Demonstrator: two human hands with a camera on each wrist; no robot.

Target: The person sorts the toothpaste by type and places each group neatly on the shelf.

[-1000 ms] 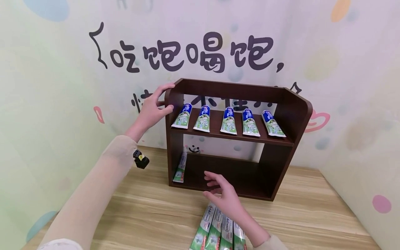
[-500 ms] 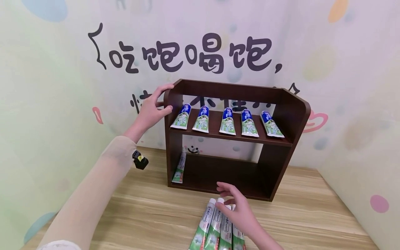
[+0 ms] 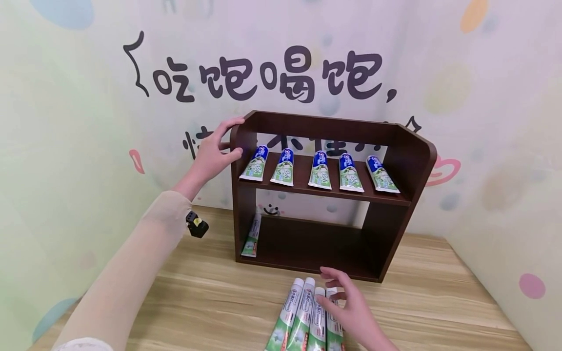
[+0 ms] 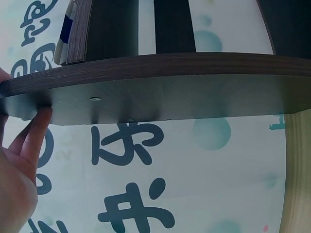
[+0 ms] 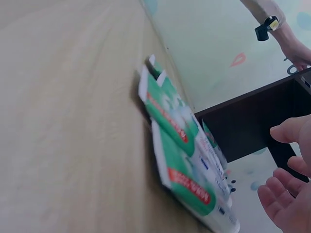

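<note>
My left hand (image 3: 212,153) holds the upper left corner of a dark brown two-tier shelf (image 3: 329,122); in the left wrist view its fingers (image 4: 36,138) press against the side panel. Over the right side of a row of green-and-white toothpaste tubes (image 3: 285,317) on the table hovers my right hand (image 3: 351,307). Its fingers are loosely bent with nothing held, and in the right wrist view the hand stands apart from the tubes (image 5: 194,189). One similar toothpaste tube (image 3: 251,239) leans at the left end of the lower tier.
Several blue-and-green toothpaste tubes (image 3: 319,170) lie spaced along the upper tier. The shelf stands on a wood-grain table (image 3: 210,292) against a printed wall curtain (image 3: 281,29). A black camera (image 3: 196,225) is strapped to the left wrist.
My right hand has moved right and down, from in front of the lower tier to above the right-hand tubes, uncovering the caps of the left ones. The left hand stays on the shelf.
</note>
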